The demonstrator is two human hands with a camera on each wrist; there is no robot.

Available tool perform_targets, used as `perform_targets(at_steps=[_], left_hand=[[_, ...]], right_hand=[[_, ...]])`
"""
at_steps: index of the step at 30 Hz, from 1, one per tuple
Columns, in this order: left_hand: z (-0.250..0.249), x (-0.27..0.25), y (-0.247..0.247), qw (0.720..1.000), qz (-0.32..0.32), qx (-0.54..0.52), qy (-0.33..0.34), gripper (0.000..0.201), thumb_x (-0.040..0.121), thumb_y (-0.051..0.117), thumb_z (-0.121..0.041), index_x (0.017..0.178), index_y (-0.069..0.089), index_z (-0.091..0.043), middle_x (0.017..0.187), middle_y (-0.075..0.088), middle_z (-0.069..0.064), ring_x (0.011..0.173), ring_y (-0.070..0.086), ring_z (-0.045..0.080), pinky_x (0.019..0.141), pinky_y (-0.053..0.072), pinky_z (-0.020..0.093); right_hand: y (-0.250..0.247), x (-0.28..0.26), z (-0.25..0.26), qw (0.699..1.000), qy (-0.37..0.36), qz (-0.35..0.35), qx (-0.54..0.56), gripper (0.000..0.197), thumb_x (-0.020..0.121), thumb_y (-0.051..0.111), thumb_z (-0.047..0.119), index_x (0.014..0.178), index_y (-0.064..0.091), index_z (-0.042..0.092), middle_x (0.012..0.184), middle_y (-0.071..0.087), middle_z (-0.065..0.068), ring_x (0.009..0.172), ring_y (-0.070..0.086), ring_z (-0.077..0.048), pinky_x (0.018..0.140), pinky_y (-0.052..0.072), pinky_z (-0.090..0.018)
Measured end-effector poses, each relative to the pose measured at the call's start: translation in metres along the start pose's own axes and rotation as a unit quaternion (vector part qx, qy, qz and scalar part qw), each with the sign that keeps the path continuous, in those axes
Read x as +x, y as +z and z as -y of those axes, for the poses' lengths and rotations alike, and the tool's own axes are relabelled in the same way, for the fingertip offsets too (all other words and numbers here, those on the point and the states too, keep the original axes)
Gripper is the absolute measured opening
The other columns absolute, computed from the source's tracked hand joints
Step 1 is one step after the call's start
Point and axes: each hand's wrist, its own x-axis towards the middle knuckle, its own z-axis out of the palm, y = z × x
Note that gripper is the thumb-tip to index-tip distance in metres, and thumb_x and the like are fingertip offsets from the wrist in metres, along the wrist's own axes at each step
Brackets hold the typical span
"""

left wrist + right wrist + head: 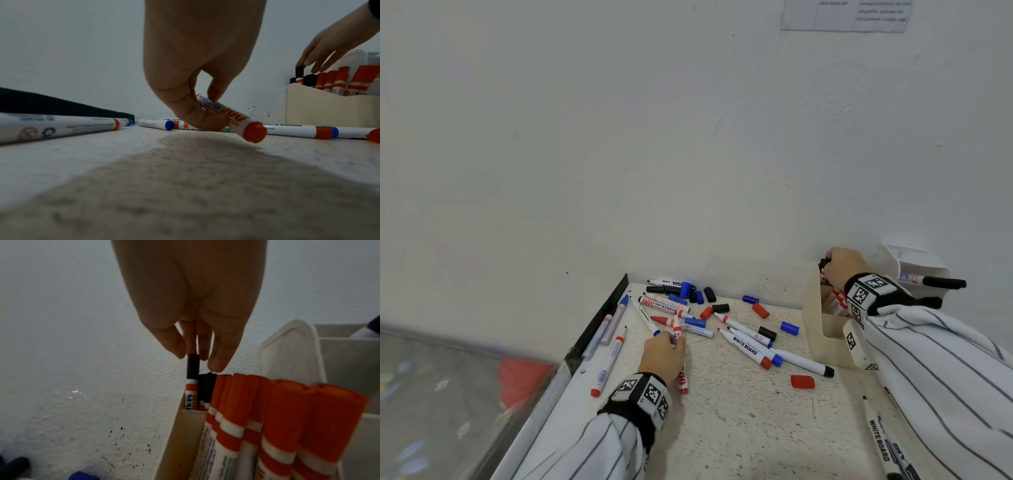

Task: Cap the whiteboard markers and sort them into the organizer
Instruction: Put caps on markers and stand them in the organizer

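Risk sits at the organizer point(185, 434): the right hand point(191, 305) pinches a black-capped marker point(193, 369) at its crowded far-left corner — it could jam. The left hand point(197, 65) pinches a red marker point(236, 118) off the table point(185, 186) — its uncapped tip may smear.

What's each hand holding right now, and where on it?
The left hand pinches a red marker around the middle of its barrel. The right hand holds a black-capped marker by the top of its cap, standing in the organizer.
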Motion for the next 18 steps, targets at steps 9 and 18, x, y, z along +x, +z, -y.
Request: perform_targets(at_steps=[9,18], left_hand=[[0.0016,0.0011,0.0034,1.000,-0.006,0.007,-0.001,0.036,0.100,0.035,-0.029,0.111,0.057,-0.004,0.107,0.061,0.011,0.090,0.053,0.016,0.076,0.037,0.021],[0.0027,0.0041,0.0057,1.000,-0.014,-0.002,-0.001,0.034,0.100,0.036,-0.028,0.110,0.058,-0.003,0.109,0.061,0.012,0.085,0.048,0.013,0.075,0.037,0.021]], right_hand=[[0.0026,-0.0052,0.0014,0.999,0.001,0.022,-0.040,0.023,0.092,0.044,0.011,0.110,0.053,0.001,0.109,0.060,-0.022,0.100,0.056,-0.036,0.088,0.046,-0.040],[0.0023,-0.0096,0.0004,0.999,-0.004,0.026,-0.042,0.029,0.091,0.045,0.009,0.118,0.052,0.003,0.114,0.057,-0.022,0.103,0.055,-0.036,0.089,0.046,-0.040]])
